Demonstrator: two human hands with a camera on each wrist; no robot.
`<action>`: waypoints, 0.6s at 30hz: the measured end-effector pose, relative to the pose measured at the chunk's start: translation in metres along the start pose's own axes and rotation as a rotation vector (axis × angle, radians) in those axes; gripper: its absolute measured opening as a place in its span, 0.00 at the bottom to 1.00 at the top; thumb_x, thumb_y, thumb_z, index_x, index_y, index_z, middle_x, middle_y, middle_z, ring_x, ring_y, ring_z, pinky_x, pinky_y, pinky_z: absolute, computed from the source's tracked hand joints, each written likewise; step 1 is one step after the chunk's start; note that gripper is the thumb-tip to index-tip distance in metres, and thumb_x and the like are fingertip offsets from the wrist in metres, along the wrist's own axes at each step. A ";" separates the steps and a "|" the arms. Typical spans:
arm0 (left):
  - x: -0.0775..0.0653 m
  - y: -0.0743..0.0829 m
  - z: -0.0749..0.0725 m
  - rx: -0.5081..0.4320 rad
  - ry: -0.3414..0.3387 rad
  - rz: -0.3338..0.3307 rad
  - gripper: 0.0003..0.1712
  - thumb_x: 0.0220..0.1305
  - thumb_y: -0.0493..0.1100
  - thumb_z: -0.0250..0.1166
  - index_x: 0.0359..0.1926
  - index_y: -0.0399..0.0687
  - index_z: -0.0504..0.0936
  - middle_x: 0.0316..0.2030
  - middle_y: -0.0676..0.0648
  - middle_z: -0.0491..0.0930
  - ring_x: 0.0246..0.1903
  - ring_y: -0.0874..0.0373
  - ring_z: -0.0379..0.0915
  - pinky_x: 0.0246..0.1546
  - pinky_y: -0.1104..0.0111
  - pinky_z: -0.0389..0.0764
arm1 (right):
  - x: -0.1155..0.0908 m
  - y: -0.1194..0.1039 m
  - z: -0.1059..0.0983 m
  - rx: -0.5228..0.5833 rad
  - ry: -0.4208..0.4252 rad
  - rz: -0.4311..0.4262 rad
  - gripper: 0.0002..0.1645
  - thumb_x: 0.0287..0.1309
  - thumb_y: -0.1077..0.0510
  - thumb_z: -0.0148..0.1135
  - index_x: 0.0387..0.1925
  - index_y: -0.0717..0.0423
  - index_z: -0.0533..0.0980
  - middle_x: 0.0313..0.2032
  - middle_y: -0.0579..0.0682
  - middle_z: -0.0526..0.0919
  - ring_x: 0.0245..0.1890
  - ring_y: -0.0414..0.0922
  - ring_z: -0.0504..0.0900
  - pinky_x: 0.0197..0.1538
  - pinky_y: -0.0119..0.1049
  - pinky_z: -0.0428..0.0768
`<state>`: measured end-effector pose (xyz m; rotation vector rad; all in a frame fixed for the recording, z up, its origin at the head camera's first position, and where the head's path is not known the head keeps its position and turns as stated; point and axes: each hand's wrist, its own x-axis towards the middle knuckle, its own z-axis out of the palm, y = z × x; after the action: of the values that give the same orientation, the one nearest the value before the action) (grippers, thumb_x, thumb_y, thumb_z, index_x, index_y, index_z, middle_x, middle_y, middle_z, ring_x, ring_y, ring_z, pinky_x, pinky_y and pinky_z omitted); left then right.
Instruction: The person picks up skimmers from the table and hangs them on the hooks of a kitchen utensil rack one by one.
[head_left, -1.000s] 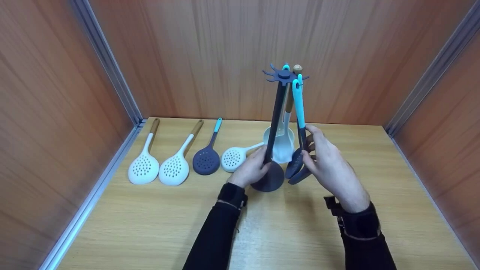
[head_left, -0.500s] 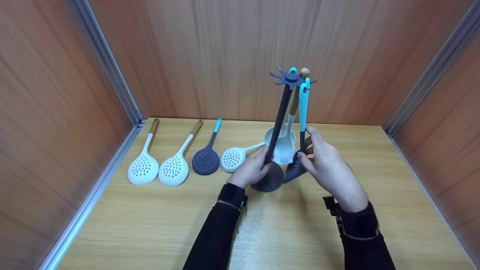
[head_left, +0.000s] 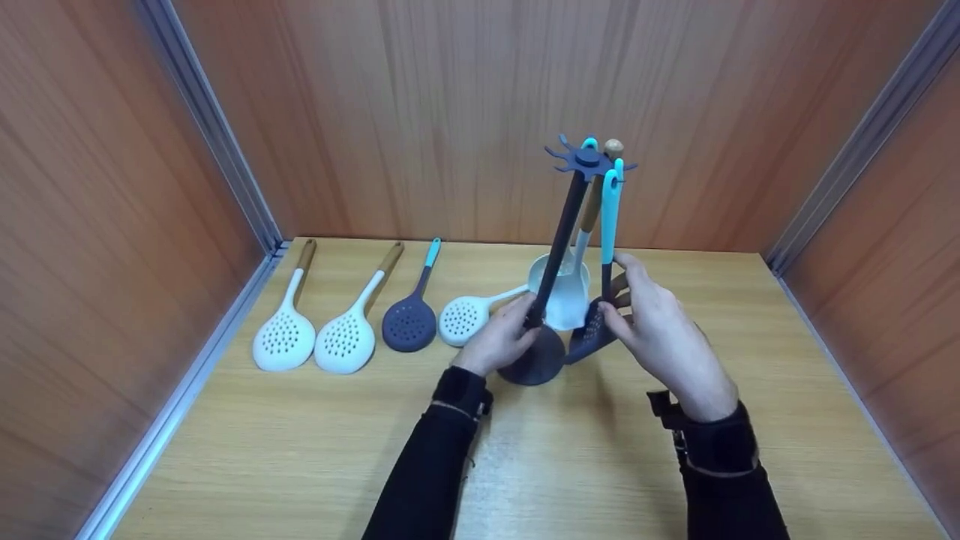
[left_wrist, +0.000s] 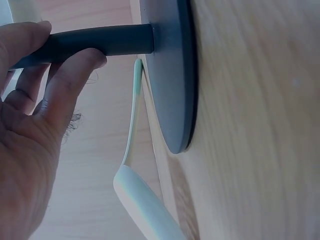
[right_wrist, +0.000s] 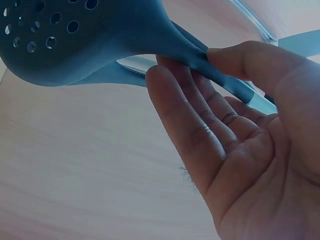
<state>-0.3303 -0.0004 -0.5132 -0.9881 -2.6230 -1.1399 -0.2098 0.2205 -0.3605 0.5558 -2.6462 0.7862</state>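
Note:
In the head view, my left hand (head_left: 498, 336) grips the dark pole (left_wrist: 120, 40) of a utensil stand just above its round base (head_left: 534, 361). The stand's hooked top (head_left: 588, 157) carries several utensils on its right side. My right hand (head_left: 664, 337) pinches the dark neck of a perforated skimmer (right_wrist: 85, 35) with a turquoise handle (head_left: 610, 217), thumb on one side and fingers behind. A second dark utensil (right_wrist: 107, 75) is partly hidden behind it. Beside the pole hangs a white ladle-like utensil (head_left: 568, 296) with a wooden handle.
On the wooden table (head_left: 300, 450), left of the stand, lie two white skimmers with wooden handles (head_left: 283, 339) (head_left: 345, 341), a dark skimmer (head_left: 409, 324) and a smaller white skimmer (head_left: 463, 320). Wood-look panels (head_left: 480, 112) enclose the back and sides.
The stand's top has shifted slightly right and down. The two dark hanging utensils have turned and now overlap more. Both hands keep nearly the same places.

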 end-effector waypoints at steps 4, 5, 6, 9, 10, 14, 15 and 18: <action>0.002 0.001 0.000 0.004 0.012 0.023 0.20 0.66 0.39 0.62 0.56 0.58 0.69 0.47 0.56 0.74 0.51 0.65 0.71 0.52 0.69 0.76 | 0.002 0.005 -0.001 -0.009 0.017 0.001 0.37 0.63 0.59 0.60 0.69 0.53 0.55 0.43 0.50 0.80 0.41 0.46 0.85 0.33 0.37 0.85; 0.004 0.002 0.001 0.004 0.016 0.020 0.19 0.66 0.39 0.62 0.55 0.58 0.69 0.46 0.56 0.74 0.50 0.65 0.72 0.51 0.70 0.77 | 0.002 0.007 -0.002 -0.013 0.025 0.005 0.36 0.63 0.60 0.61 0.68 0.54 0.56 0.44 0.50 0.80 0.41 0.46 0.85 0.33 0.37 0.85; 0.005 0.002 0.002 0.005 0.021 0.017 0.18 0.66 0.39 0.62 0.53 0.58 0.70 0.45 0.56 0.74 0.48 0.65 0.72 0.50 0.70 0.77 | 0.003 0.008 -0.002 -0.017 0.032 0.009 0.35 0.63 0.60 0.61 0.67 0.55 0.57 0.44 0.51 0.80 0.41 0.47 0.85 0.33 0.38 0.85; 0.010 0.005 0.006 0.019 0.040 -0.015 0.15 0.65 0.40 0.63 0.50 0.60 0.70 0.42 0.58 0.73 0.46 0.66 0.73 0.48 0.69 0.78 | 0.004 0.013 -0.002 -0.019 0.050 0.030 0.33 0.63 0.60 0.61 0.66 0.56 0.59 0.44 0.53 0.80 0.42 0.48 0.86 0.35 0.40 0.86; 0.011 0.006 0.007 0.027 0.045 -0.027 0.16 0.65 0.41 0.63 0.50 0.61 0.71 0.42 0.59 0.73 0.46 0.67 0.73 0.48 0.69 0.78 | 0.005 0.014 -0.002 -0.017 0.056 0.035 0.33 0.63 0.61 0.61 0.65 0.56 0.59 0.44 0.53 0.80 0.42 0.49 0.86 0.35 0.41 0.86; 0.015 0.010 0.016 0.057 0.069 -0.045 0.17 0.65 0.42 0.64 0.52 0.60 0.70 0.43 0.59 0.74 0.47 0.65 0.73 0.49 0.68 0.77 | 0.006 0.019 -0.003 -0.014 0.091 0.070 0.31 0.62 0.62 0.61 0.64 0.57 0.61 0.44 0.55 0.80 0.42 0.50 0.85 0.35 0.42 0.86; 0.016 0.011 0.018 0.058 0.077 -0.049 0.18 0.65 0.41 0.64 0.53 0.59 0.70 0.44 0.58 0.74 0.47 0.65 0.73 0.49 0.68 0.77 | 0.006 0.020 -0.004 -0.015 0.102 0.081 0.30 0.62 0.63 0.61 0.63 0.56 0.61 0.44 0.55 0.80 0.42 0.50 0.85 0.35 0.42 0.86; 0.018 0.016 0.024 0.046 0.105 -0.066 0.20 0.65 0.40 0.64 0.55 0.57 0.69 0.43 0.57 0.73 0.45 0.63 0.72 0.46 0.68 0.78 | 0.006 0.023 -0.007 -0.013 0.139 0.121 0.28 0.62 0.63 0.61 0.61 0.56 0.63 0.44 0.54 0.79 0.42 0.49 0.83 0.36 0.42 0.86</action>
<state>-0.3305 0.0338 -0.5145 -0.8151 -2.6035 -1.1084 -0.2240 0.2403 -0.3629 0.3277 -2.5729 0.8113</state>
